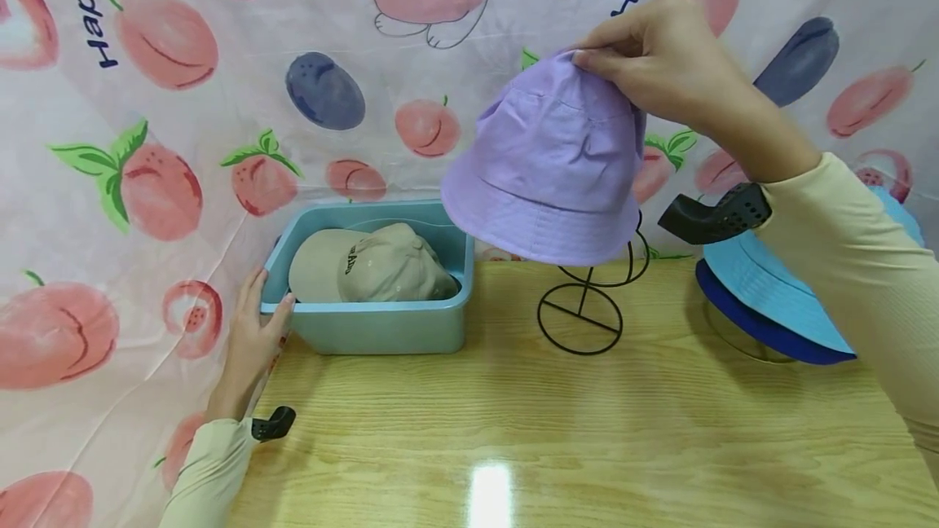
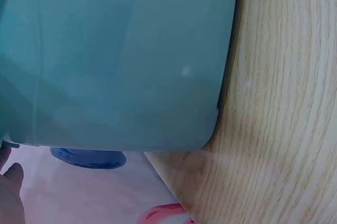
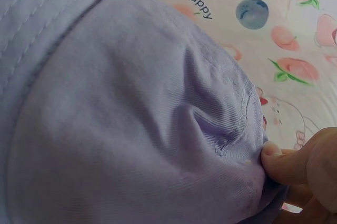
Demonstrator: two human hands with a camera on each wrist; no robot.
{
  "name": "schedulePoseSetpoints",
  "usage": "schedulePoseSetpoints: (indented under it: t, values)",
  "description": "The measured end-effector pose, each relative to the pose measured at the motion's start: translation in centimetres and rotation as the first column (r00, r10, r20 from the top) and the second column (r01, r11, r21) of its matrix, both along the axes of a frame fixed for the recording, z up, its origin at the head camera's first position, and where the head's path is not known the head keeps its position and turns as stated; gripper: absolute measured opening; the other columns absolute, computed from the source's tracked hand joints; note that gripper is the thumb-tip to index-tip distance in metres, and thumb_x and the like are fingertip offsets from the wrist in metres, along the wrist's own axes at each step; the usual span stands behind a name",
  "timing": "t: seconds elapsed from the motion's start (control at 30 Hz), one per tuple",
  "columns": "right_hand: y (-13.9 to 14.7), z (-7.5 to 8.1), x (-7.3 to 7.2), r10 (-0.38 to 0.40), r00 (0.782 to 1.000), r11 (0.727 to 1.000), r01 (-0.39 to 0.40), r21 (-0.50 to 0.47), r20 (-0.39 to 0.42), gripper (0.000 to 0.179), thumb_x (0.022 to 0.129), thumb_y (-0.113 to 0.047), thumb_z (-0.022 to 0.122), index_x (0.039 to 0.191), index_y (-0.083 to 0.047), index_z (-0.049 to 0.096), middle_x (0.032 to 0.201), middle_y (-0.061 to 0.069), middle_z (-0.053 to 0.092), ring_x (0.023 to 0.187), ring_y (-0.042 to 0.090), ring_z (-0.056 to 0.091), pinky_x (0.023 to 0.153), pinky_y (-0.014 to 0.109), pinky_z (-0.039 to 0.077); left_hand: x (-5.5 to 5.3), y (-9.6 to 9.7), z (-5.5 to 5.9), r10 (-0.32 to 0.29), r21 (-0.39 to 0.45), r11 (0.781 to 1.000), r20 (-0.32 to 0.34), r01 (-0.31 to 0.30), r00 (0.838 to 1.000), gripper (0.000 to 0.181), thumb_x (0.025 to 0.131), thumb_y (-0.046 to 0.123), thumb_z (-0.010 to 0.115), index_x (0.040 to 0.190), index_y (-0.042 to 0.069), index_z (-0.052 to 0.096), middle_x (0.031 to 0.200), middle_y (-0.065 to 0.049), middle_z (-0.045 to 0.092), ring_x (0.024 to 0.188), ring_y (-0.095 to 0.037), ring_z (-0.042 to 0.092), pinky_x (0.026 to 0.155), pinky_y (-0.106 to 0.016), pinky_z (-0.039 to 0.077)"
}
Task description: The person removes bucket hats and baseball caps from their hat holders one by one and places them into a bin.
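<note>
My right hand (image 1: 653, 63) pinches a lavender bucket hat (image 1: 550, 161) by the top of its crown. The hat hangs brim-down in front of a black wire hat stand (image 1: 579, 320), hiding the stand's upper part. In the right wrist view, the thumb and fingers (image 3: 287, 163) grip the cloth at the crown. At the left, my left hand (image 1: 257, 332) rests on the left end of a teal plastic bin (image 1: 381, 328), its thumb near the front rim. A beige baseball cap (image 1: 389, 267) with dark lettering lies in the bin.
On the right, behind my forearm, a light blue bucket hat (image 1: 778, 283) sits over a dark blue brim (image 1: 770, 328) on a thin wire stand. A fruit-print cloth (image 1: 242, 104) hangs behind and left of the wooden table (image 1: 587, 430).
</note>
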State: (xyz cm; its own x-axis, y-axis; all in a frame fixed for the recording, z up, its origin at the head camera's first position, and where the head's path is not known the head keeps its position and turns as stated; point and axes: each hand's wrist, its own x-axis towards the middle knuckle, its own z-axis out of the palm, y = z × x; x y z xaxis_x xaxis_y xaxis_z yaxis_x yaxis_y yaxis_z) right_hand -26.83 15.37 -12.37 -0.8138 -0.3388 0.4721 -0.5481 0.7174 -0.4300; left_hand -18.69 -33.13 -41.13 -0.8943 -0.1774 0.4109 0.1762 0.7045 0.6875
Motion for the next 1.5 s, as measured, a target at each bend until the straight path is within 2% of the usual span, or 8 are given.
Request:
schedulePoseSetpoints:
  t: [0.1,0.23,0.5,0.77,1.03,1.17,1.3,1.5]
  values:
    - [-0.7,-0.1,0.2,0.016,1.000,1.000,-0.016,-0.022,0.005,0.028,0.093,-0.024,0.059,0.114,-0.009,0.071,0.109,0.008,0.067,0.088,0.009,0.057,0.086,0.023,0.049,0.0,-0.1,0.0,-0.012,-0.002,1.000,-0.005,0.012,1.000,0.066,0.096,0.030,0.052,0.150,0.005,0.023,0.155,-0.011,0.018,0.136,-0.035,0.022,0.102,-0.066,0.020]
    - [-1.8,-0.2,0.5,0.034,0.998,0.997,-0.031,-0.066,0.052,0.026,0.092,-0.022,0.061,0.114,-0.010,0.070,0.112,0.010,0.067,0.090,0.011,0.056,0.088,0.025,0.049,0.1,-0.3,0.0,-0.022,-0.003,1.000,-0.013,0.022,1.000,0.065,0.096,0.029,0.052,0.149,0.004,0.023,0.155,-0.011,0.018,0.138,-0.033,0.020,0.105,-0.065,0.018]
    - [-4.0,-0.3,0.6,0.048,0.997,0.998,-0.046,-0.036,0.058,0.026,0.094,-0.021,0.059,0.113,-0.009,0.071,0.111,0.007,0.067,0.091,0.013,0.058,0.085,0.024,0.049,0.5,-0.8,0.1,-0.031,0.008,0.999,-0.009,0.031,0.999,0.066,0.096,0.029,0.053,0.150,0.005,0.024,0.155,-0.011,0.018,0.138,-0.032,0.019,0.105,-0.064,0.017]
    - [-6.2,-0.8,-0.6,0.068,0.988,0.997,-0.061,-0.056,0.136,0.027,0.095,-0.024,0.056,0.116,-0.012,0.070,0.112,0.005,0.066,0.093,0.012,0.056,0.080,0.023,0.048,0.4,-0.6,0.0,-0.023,0.012,1.000,0.006,0.023,1.000,0.067,0.096,0.031,0.053,0.150,0.006,0.023,0.155,-0.010,0.017,0.139,-0.031,0.018,0.105,-0.064,0.017]
    - [-9.0,-2.1,-1.5,0.150,0.983,0.983,-0.137,-0.123,0.103,0.020,0.093,-0.014,0.060,0.105,-0.006,0.074,0.103,0.007,0.070,0.092,0.009,0.059,0.081,0.020,0.047,0.3,-0.6,0.1,-0.018,0.051,0.999,-0.002,0.018,1.000,0.065,0.096,0.029,0.053,0.150,0.005,0.025,0.155,-0.009,0.018,0.139,-0.029,0.019,0.106,-0.062,0.017]
    - [-10.5,-3.1,-2.2,0.184,0.979,0.976,-0.171,-0.137,0.088,0.018,0.092,-0.013,0.062,0.102,-0.006,0.075,0.099,0.007,0.071,0.086,0.007,0.058,0.074,0.019,0.044,0.4,-0.7,0.1,-0.014,0.048,0.999,0.003,0.014,1.000,0.065,0.096,0.029,0.053,0.149,0.005,0.025,0.155,-0.009,0.018,0.138,-0.031,0.020,0.105,-0.064,0.018]
    - [-12.1,-4.0,-2.9,0.218,0.970,0.970,-0.204,-0.134,0.106,0.019,0.092,-0.013,0.061,0.104,-0.007,0.074,0.100,0.006,0.071,0.082,0.006,0.055,0.070,0.019,0.043,0.4,-0.7,0.0,-0.010,0.053,0.999,0.003,0.010,1.000,0.066,0.096,0.030,0.053,0.150,0.005,0.025,0.155,-0.008,0.019,0.138,-0.031,0.020,0.105,-0.063,0.018]
    - [-14.3,-5.5,-3.8,0.238,0.964,0.967,-0.224,-0.119,0.122,0.019,0.092,-0.016,0.061,0.104,-0.009,0.075,0.101,0.003,0.070,0.088,0.006,0.057,0.074,0.018,0.044,0.1,-0.5,0.1,0.004,0.061,0.998,0.001,-0.004,1.000,0.066,0.095,0.031,0.054,0.149,0.007,0.026,0.155,-0.008,0.020,0.137,-0.029,0.022,0.106,-0.061,0.020]
